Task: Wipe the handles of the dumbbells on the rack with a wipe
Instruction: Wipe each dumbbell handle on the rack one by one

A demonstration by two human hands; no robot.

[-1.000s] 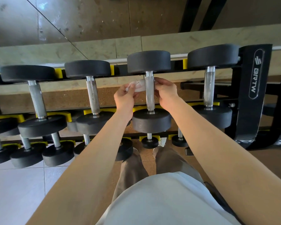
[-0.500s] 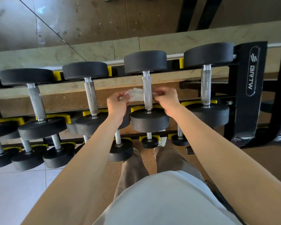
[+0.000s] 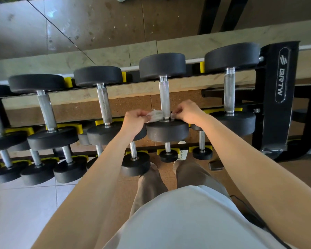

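Note:
Black dumbbells with knurled steel handles lie in a row on the top tier of the rack [image 3: 278, 105]. A white wipe [image 3: 154, 116] passes behind the handle [image 3: 164, 97] of the third dumbbell, low down by its near head [image 3: 167, 132]. My left hand [image 3: 135, 121] pinches the wipe's left end. On the other side of the handle, my right hand [image 3: 187, 112] pinches the right end. The part of the wipe behind the handle is hidden.
Neighbouring dumbbells lie left [image 3: 104, 105] and right [image 3: 229, 90] of the one I hold. Smaller dumbbells [image 3: 136, 164] fill the lower tiers. The rack's black end post stands at the right. A wall rises behind; tiled floor and my legs are below.
Both hands have slid the wipe down the handle, from near the far head to the bottom by the near head. The camera has tilted slightly.

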